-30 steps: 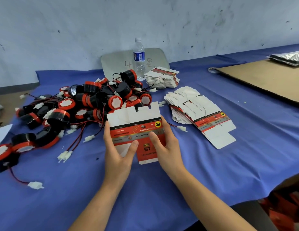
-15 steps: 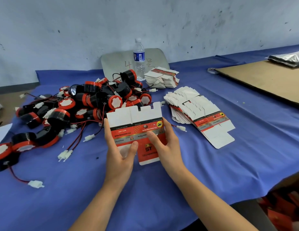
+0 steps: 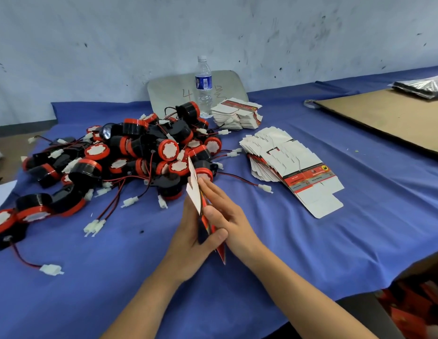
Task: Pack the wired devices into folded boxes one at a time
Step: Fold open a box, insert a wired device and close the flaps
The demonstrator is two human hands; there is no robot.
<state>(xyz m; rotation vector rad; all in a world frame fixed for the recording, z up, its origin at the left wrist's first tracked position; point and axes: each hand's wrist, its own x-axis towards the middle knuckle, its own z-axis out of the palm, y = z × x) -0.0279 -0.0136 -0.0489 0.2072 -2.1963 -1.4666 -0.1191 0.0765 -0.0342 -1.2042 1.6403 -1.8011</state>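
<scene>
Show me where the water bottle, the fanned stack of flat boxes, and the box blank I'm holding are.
water bottle [image 3: 203, 82]: head view, on its blue label.
fanned stack of flat boxes [image 3: 291, 165]: head view, on the top blank's white panel.
box blank [image 3: 194, 185]: head view, on its white upper flap.

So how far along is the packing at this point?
Barely started: no packed box is in view. In hand: both hands, left and right, grip one flat red-and-white printed carton edge-on, not yet opened. Left: the whole pile of black-and-red round wired devices and two stacks of flat cartons on the blue tablecloth.
</scene>
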